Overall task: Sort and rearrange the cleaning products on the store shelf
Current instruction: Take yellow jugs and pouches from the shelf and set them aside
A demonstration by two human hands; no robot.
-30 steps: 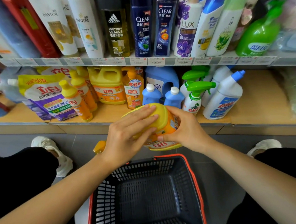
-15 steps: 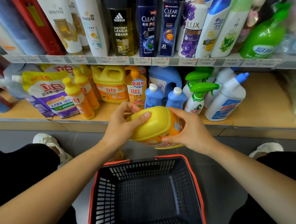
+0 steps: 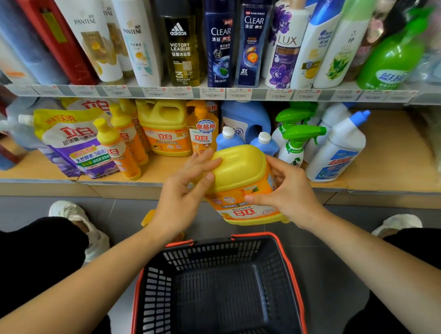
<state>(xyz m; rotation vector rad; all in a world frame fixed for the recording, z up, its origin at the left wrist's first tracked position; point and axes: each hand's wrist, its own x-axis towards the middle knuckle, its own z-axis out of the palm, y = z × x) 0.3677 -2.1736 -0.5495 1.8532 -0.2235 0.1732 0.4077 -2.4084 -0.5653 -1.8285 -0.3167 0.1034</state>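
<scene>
A yellow detergent jug (image 3: 242, 178) with an orange label hangs in the air in front of the lower shelf (image 3: 395, 162), its label upside down towards me. My left hand (image 3: 184, 193) grips its left side, fingers on the yellow shoulder. My right hand (image 3: 287, 189) clasps the right side and the label. On the lower shelf behind stand a matching yellow jug (image 3: 165, 127), orange squeeze bottles (image 3: 117, 147), a refill pouch (image 3: 71, 142), two small blue bottles (image 3: 227, 139), green-trigger sprays (image 3: 295, 143) and a white toilet-cleaner bottle (image 3: 336, 150).
A black basket with a red rim (image 3: 222, 291) sits on the floor below my hands, with nothing in it. The upper shelf (image 3: 218, 93) holds shampoo and body-wash bottles. My knees and white shoes flank the basket. Bare shelf board lies right of the toilet cleaner.
The jug has been turned in my hands and raised towards the shelf. My left hand slid from the top of the jug to its left side.
</scene>
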